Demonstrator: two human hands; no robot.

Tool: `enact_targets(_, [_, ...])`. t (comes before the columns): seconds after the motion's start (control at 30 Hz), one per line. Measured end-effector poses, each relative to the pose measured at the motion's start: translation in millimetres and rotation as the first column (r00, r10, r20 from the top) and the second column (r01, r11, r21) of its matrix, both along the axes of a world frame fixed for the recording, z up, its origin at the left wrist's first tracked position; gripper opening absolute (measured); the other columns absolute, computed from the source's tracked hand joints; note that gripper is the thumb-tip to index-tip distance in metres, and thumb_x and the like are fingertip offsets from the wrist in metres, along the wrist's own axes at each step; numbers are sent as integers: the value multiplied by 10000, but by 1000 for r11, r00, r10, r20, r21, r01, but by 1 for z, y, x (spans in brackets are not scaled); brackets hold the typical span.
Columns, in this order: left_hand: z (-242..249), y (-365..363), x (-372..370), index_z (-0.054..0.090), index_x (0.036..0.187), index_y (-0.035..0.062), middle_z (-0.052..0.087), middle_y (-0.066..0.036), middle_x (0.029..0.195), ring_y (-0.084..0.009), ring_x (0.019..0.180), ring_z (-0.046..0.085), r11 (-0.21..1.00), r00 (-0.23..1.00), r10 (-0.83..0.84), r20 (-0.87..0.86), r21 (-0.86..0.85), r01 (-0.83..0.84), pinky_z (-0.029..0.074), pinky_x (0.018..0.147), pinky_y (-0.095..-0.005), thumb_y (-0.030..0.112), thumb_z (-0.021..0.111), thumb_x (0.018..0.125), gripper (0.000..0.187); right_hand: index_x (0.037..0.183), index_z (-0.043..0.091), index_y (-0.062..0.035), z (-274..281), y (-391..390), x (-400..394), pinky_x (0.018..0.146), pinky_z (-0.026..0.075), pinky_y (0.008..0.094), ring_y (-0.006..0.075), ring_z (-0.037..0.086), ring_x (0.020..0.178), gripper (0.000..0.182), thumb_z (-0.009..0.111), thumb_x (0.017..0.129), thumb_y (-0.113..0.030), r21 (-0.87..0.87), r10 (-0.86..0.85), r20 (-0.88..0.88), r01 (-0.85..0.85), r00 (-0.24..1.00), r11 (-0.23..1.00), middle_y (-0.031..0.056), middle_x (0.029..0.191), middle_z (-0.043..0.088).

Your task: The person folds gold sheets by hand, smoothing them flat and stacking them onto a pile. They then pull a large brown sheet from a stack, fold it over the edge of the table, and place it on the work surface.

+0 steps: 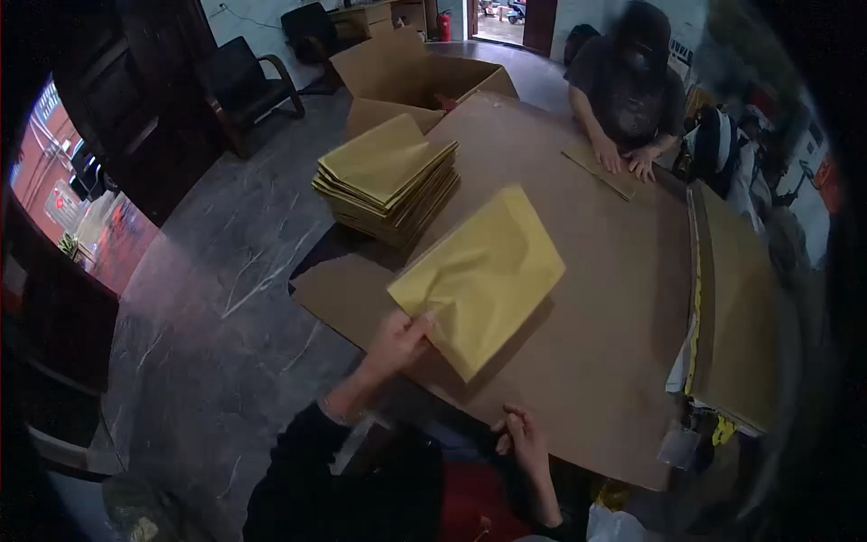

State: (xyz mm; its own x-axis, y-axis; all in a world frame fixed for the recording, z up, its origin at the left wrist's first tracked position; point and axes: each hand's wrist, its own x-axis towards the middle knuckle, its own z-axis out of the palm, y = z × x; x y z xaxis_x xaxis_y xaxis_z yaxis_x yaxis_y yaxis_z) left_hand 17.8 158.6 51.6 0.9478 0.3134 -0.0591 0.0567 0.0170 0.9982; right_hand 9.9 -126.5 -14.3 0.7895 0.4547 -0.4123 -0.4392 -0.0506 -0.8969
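Observation:
My left hand [397, 341] pinches the lower left edge of a flat yellow paper envelope [492, 271], thumb on top. The envelope is tilted above the brown tabletop [596, 361] and casts a shadow on it. My right hand [522, 438] is at the table's near edge, its fingers loosely bent and apart, with nothing seen in them. Beyond my left hand, a thick stack of similar yellow envelopes [388, 172] lies on the table's left side, the top ones slightly fanned.
Across the table, a person [632, 81] presses both hands on another envelope [596, 173]. A large open cardboard box [406, 77] stands past the stack. Upright cardboard sheets [736, 307] line the right edge. Black chairs [248, 86] stand on the marbled floor at left.

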Motion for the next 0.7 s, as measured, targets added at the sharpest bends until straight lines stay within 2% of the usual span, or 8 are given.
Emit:
enact_targets(0.07, [44,23,32,577,993,-34,586,-12,790,-87,661,539,991,977,120,177,-86,-106,441,575,-254,241,545,921,286,1209,444,29,1,-3,0,498,457,212,113,558,547,331,419,977,-206,-2,47,-12,-47,999,999,111,844,623])
enact_targets(0.13, [62,75,65,559,1053,-25,614,-35,856,-120,734,598,982,972,98,212,-182,-60,494,628,-250,190,544,917,255,1195,456,30,1,-4,0,505,457,215,112,560,552,320,417,976,-199,9,50,-15,-50,999,999,109,841,621])
enact_targets(0.2, [95,99,93,525,1118,-31,625,-71,946,-168,839,633,966,948,251,196,-110,-233,530,678,-260,151,525,919,270,1182,469,32,1,-5,0,512,458,218,112,561,557,310,415,975,-193,19,58,-27,-57,998,998,107,838,619])
enact_targets(0.3, [78,179,129,510,1139,-37,612,-91,1022,-195,898,636,953,949,293,112,-111,-281,544,698,-261,129,530,914,281,1221,463,19,-4,-7,-1,523,479,257,127,576,596,347,422,985,-232,3,100,63,-100,993,995,106,882,623])
enact_targets(0.33, [71,196,138,502,1147,-45,609,-98,1038,-200,899,636,927,930,367,26,-97,-363,549,692,-261,112,540,904,291,1221,463,19,-3,-7,-2,523,479,257,127,576,596,347,422,985,-232,5,98,57,-98,994,995,106,882,623])
enact_targets(0.37, [71,200,140,494,1155,-52,606,-105,1054,-205,900,636,894,897,437,-58,-76,-441,554,685,-261,95,550,895,304,1220,463,21,0,-7,-2,528,482,258,128,577,596,347,418,987,-231,3,88,38,-88,995,996,105,879,622])
enact_targets(0.53, [63,216,144,471,1173,-55,584,-156,1093,-254,938,626,871,870,467,-158,-84,-483,584,720,-318,26,541,884,308,1219,458,29,-6,-14,0,541,488,260,133,584,605,347,417,987,-227,-19,94,-18,-95,995,995,105,881,623])
enact_targets(0.7, [42,232,150,464,1159,-54,585,-145,1063,-247,898,629,863,885,464,-52,-201,-464,576,699,-319,38,543,895,290,1225,450,31,-6,-16,3,556,489,261,144,597,619,359,415,988,-237,15,116,-59,-115,991,993,116,895,626])
